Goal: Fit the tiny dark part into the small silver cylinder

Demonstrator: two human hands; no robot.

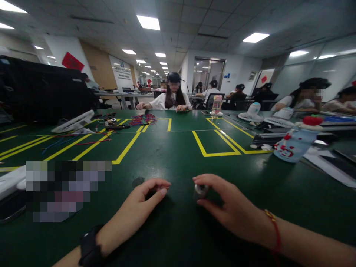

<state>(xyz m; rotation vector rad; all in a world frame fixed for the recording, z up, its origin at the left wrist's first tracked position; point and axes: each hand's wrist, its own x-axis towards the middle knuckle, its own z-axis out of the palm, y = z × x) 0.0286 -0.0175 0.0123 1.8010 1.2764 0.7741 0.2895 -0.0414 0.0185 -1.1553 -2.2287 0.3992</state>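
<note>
My right hand [226,207] rests on the green table [178,155] with its thumb and fingers closed around a small round silvery part [200,189]. My left hand [139,209] lies beside it to the left, fingers curled together and touching the table near a small dark spot [138,181]; whether anything sits under the fingers is hidden. A black watch is on my left wrist and a red string on my right wrist.
Yellow tape boxes mark the table. A blurred patch and a white device [12,181] lie at left, a blue bottle [294,142] and papers at right, fans [251,113], coloured wires [142,119] and a person opposite at the far edge.
</note>
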